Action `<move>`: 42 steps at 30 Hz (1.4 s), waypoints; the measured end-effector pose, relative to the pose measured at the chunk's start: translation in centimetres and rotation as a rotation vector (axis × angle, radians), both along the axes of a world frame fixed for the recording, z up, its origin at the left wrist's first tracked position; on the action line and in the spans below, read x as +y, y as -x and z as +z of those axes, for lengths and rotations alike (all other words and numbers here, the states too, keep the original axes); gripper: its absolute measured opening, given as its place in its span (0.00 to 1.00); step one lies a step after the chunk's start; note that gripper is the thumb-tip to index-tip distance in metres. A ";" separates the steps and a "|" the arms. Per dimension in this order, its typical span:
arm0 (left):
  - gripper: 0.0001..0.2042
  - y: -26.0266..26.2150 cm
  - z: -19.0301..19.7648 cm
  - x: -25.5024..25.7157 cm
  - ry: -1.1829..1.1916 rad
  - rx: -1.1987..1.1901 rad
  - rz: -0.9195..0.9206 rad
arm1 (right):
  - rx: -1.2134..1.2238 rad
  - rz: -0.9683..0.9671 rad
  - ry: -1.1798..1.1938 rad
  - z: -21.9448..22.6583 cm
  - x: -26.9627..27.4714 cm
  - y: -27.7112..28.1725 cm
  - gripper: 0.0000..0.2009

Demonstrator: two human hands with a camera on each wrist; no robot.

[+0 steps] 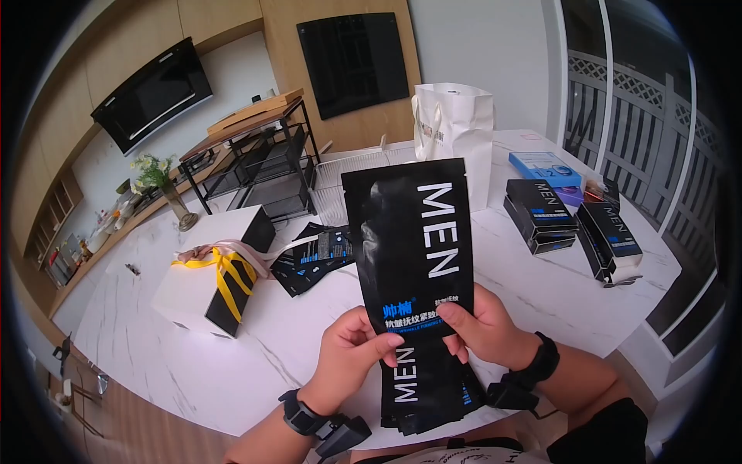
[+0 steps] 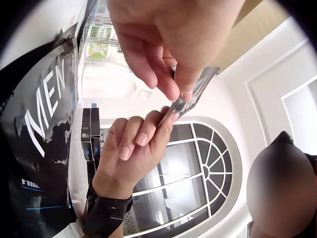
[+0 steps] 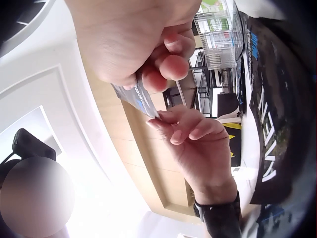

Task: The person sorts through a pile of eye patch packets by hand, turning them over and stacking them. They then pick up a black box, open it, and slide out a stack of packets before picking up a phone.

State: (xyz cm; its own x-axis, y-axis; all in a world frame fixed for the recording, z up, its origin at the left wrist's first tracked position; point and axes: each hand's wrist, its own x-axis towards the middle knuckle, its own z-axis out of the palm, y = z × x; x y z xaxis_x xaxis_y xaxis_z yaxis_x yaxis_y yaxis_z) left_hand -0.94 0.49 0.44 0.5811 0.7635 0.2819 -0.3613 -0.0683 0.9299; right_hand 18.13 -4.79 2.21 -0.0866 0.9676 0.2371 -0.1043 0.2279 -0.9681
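A black sachet with white MEN lettering [image 1: 410, 240] is held upright over the table's near edge, its lower end between both hands. My left hand [image 1: 349, 356] pinches its lower left corner between thumb and fingers. On the lower right side, my right hand [image 1: 487, 329] pinches it the same way. Below lie several more black sachets [image 1: 417, 387] in a stack, partly hidden by the held one. In the left wrist view the left hand [image 2: 173, 34] and right hand [image 2: 133, 153] both grip the sachet edge [image 2: 198, 89]. The right wrist view shows the sachet [image 3: 136, 99] edge-on.
A white box with yellow ribbon [image 1: 193, 301] stands left, beside scattered black sachets [image 1: 309, 259]. Behind are a wire basket [image 1: 332, 185], a black rack [image 1: 270, 162] and a white paper bag [image 1: 471, 147]. Black boxes [image 1: 541, 216] and a blue box [image 1: 545, 166] lie right.
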 end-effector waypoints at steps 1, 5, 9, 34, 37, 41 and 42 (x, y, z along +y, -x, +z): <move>0.09 -0.1 -0.1 0.2 0.005 0.007 0.018 | -0.022 0.036 0.006 0.0 -0.1 -0.3 0.11; 0.09 -0.5 -0.4 0.4 0.098 0.034 0.023 | -0.195 0.125 -0.075 0.1 -0.3 -0.9 0.10; 0.14 -1.0 0.0 0.1 0.177 0.029 0.060 | -0.196 -0.121 -0.354 -1.1 0.9 -1.0 0.09; 0.11 -1.2 -0.1 -0.4 0.136 0.178 -0.008 | -0.075 -0.102 -0.154 -1.2 2.2 -1.0 0.08; 0.11 -1.1 -0.3 -0.1 0.138 0.134 0.036 | -0.115 -0.131 -0.144 -1.3 2.2 -0.7 0.07; 0.12 -1.0 -0.3 0.1 0.116 0.076 0.048 | -0.188 -0.068 -0.167 -1.1 1.7 -0.6 0.06; 0.11 -1.1 -0.3 0.0 0.106 0.067 0.045 | -0.208 -0.096 -0.206 -1.1 1.7 -0.6 0.06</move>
